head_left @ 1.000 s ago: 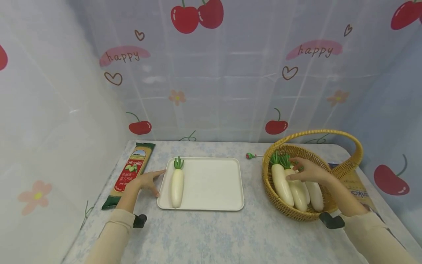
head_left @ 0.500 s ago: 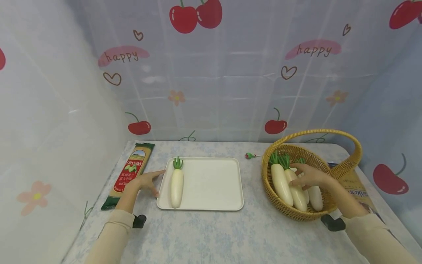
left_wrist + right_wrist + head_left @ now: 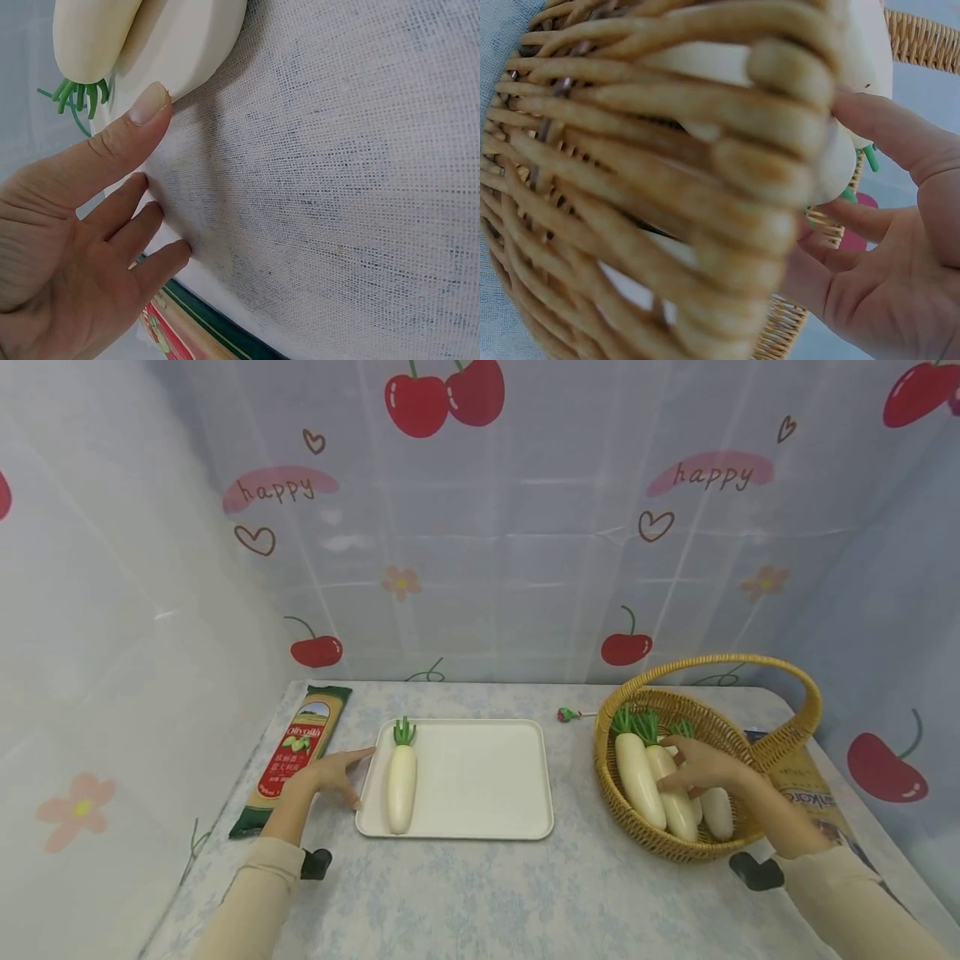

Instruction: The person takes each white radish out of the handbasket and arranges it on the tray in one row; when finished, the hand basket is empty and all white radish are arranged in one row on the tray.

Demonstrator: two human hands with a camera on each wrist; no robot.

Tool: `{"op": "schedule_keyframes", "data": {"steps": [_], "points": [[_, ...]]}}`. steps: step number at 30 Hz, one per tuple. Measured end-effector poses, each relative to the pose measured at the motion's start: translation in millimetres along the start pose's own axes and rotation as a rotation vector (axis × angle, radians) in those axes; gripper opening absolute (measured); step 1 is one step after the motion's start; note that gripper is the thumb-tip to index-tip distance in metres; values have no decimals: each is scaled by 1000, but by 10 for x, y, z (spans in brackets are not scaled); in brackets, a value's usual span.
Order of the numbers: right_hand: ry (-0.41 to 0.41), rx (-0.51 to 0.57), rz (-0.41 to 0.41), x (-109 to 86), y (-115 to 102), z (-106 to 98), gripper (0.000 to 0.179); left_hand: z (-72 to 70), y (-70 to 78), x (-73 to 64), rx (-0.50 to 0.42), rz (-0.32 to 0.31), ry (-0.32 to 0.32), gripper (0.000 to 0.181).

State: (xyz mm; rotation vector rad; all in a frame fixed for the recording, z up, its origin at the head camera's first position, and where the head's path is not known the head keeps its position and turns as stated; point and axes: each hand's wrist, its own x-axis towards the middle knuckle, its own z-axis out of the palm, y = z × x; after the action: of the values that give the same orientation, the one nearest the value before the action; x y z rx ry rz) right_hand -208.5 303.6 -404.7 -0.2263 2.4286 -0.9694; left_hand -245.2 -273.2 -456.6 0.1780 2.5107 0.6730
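In the head view, my left hand (image 3: 330,774) lies at the left edge of a white tray (image 3: 487,777), fingers spread. The left wrist view shows the thumb tip at the tray's rim and the other fingers low by the cloth. One white radish (image 3: 402,789) with green stems lies along the tray's left side. My right hand (image 3: 705,766) reaches into a wicker basket (image 3: 648,839) holding several white radishes (image 3: 639,781). Its thumb and fingers are around a white radish (image 3: 836,169) there, partly hidden by the basket rim in the right wrist view.
A pasta packet (image 3: 296,760) lies left of the tray. A lollipop (image 3: 567,714) sits between tray and basket, near the back. Behind the right forearm is a brown and blue package (image 3: 806,781). The basket's tall handle (image 3: 727,658) arches over its back. A printed curtain (image 3: 480,568) encloses the table.
My right hand has sunk slightly lower and farther right among the radishes, its fingers settling around one. The left hand and the tray have stayed in place.
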Motion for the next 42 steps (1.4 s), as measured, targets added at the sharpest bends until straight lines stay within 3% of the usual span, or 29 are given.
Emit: {"op": "schedule_keyframes", "data": {"steps": [7, 18, 30, 37, 42], "points": [[7, -42, 13, -1, -31, 16, 90, 7, -16, 17, -3, -11, -1, 107], [47, -142, 44, -17, -84, 32, 75, 6, -21, -3, 9, 13, 9, 107], [57, -132, 74, 5, -55, 53, 78, -5, -8, -4, 13, 28, 5, 107], [83, -131, 58, -2, -53, 36, 52, -4, -9, -3, 14, 26, 4, 107], [75, -165, 59, -4, -52, -4, 64, -3, -25, 4, 8, 23, 5, 107]]}}
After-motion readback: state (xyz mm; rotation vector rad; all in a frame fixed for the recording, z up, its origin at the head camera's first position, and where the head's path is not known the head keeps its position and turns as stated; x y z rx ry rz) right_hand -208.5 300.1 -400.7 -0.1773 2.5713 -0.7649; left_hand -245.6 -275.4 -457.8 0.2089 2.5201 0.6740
